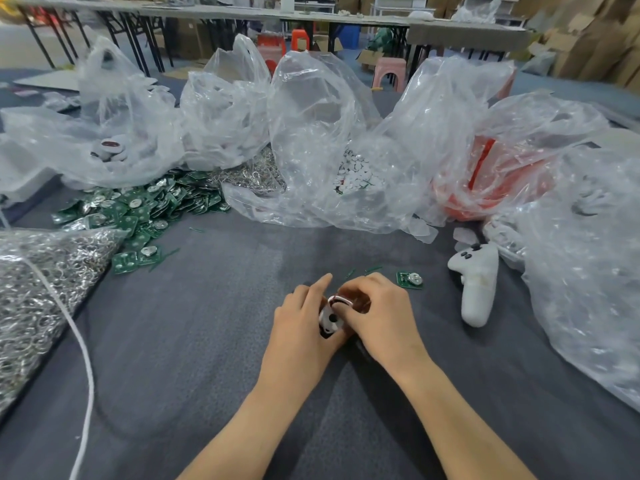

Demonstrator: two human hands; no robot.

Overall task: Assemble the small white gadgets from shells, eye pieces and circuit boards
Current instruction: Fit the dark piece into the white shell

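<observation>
The gadget (329,320), smooth white plastic with a black dot, is held between both hands over the grey cloth (207,341). Its long axis runs near to far, and the red-rimmed oval end points away. The left hand (304,323) curls round its left side with the forefinger straight. The right hand (377,313) pinches its far end with bent fingertips. Just beyond the gadget to the right lies a square green board (409,280), and farther right a matte white controller (476,289). Far left of it is a heap of boards (145,209), and beyond it crinkled clear bags (311,133).

My left hand (301,327) and right hand (379,311) cover most of the white gadget (329,318), so I can't make out its far side. The bag of metal rings (41,289) runs off the left edge.
</observation>
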